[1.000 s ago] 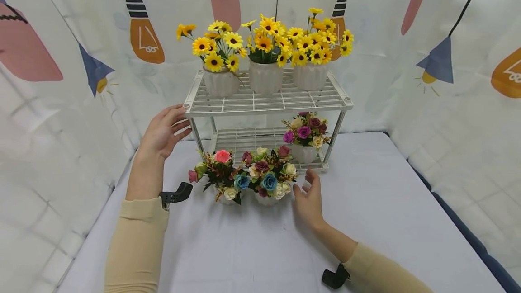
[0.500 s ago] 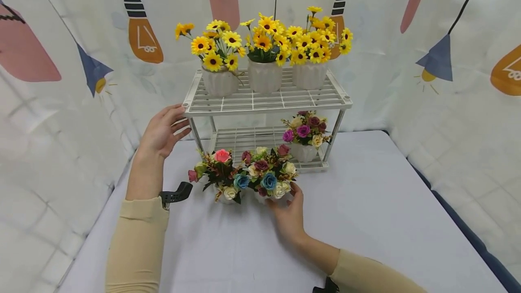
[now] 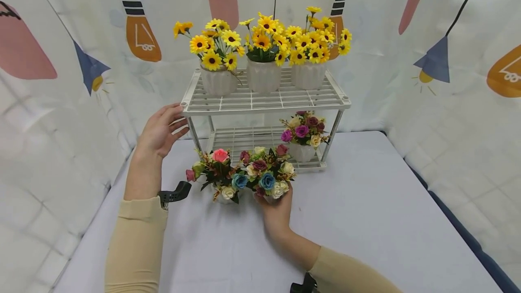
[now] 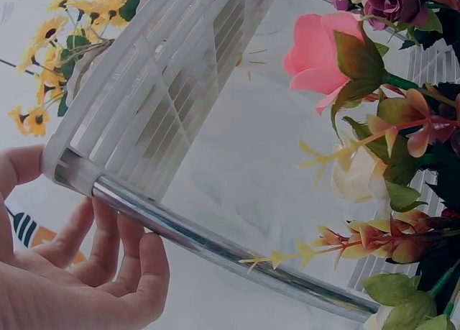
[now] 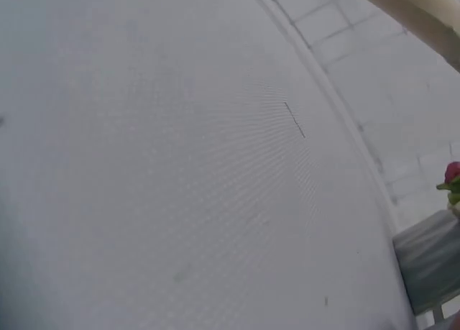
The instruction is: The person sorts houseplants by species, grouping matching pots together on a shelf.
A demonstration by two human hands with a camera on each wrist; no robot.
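Note:
A white two-tier rack [image 3: 264,107] stands on the table. My left hand [image 3: 158,132] holds its front left top corner; in the left wrist view the thumb is at the corner and the curled fingers are beside the metal post [image 4: 215,247]. My right hand [image 3: 277,214] grips the white pot of a flower arrangement [image 3: 266,175] with blue, cream and dusky roses, in front of the rack. Left of it stands another potted arrangement [image 3: 220,173] with a pink rose [image 4: 327,53]. In the right wrist view, a pot [image 5: 431,262] shows at the edge; the right hand's fingers are hardly visible.
Three pots of yellow daisies [image 3: 264,76] line the top tier. A pot of purple and cream roses [image 3: 303,134] sits at the right of the lower tier. Behind hangs a printed curtain [image 3: 378,12]; a white cloth [image 3: 366,211] covers the table.
My right hand has moved left from beside the blue-rose arrangement and taken hold of its pot. The left hand stays at the rack's corner.

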